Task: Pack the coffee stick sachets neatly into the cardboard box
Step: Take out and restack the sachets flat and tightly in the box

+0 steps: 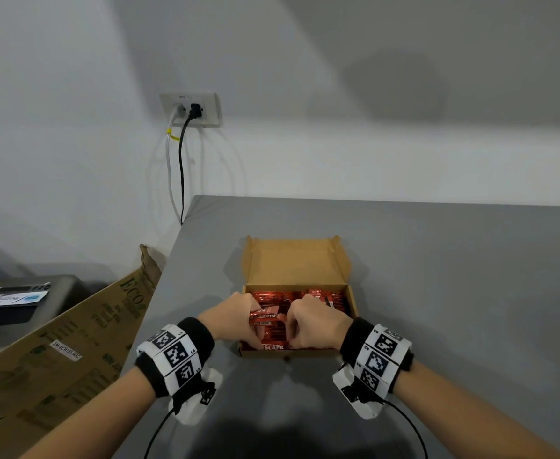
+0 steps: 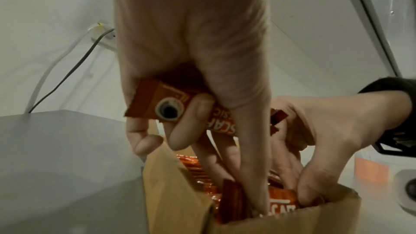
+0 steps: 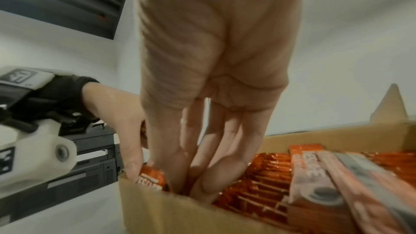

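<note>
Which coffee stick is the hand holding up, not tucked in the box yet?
The sachet gripped in the left hand, coffee-cup picture showing. The others already lie packed in the box.

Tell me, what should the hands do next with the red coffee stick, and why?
Probably lower the coffee stick that the left hand grips into the near end of the cardboard box and press it flat. It is above the packed sachets, not in a row yet, and the right hand has its fingers down among them at that spot.
</note>
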{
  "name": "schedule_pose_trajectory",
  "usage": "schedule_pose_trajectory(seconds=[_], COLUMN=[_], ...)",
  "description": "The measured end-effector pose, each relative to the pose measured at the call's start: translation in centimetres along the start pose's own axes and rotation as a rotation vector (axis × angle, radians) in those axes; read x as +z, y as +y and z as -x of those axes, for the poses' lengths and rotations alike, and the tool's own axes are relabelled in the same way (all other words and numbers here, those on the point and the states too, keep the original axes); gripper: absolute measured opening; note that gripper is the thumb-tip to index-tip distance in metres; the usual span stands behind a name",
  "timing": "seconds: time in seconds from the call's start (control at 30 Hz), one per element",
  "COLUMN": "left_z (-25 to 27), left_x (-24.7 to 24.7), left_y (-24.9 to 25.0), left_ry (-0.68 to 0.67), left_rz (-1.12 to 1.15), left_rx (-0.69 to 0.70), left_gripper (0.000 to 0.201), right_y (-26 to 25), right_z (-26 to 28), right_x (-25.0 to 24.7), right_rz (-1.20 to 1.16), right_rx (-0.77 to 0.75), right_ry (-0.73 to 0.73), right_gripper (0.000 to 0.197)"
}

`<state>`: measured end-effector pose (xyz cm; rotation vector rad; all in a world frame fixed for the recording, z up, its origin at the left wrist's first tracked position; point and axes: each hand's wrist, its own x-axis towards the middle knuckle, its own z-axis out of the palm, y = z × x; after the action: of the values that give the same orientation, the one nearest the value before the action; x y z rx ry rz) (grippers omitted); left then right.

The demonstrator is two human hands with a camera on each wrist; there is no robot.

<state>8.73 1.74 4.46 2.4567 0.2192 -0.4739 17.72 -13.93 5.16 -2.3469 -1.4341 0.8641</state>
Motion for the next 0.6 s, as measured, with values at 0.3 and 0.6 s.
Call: schedule_pose_trajectory(seconds=[0.3,0.6], left_z=[0.0,-0.2], left_x=[0.8,1.3], left_y=[0.2,-0.5], left_ry=[-0.01,0.043], left_rz=[-0.168,-0.445], left_rx=[-0.032,-0.022], left_gripper=[0.019,0.038], right_y=[-0.3,1.1], right_z=[0.0,0.6], right_x=[0.3,-0.7], right_rz=[0.108,0.082], right_rx=[-0.037,0.022], right_ry=[-0.022,0.012], right_gripper=[0.006,0.008])
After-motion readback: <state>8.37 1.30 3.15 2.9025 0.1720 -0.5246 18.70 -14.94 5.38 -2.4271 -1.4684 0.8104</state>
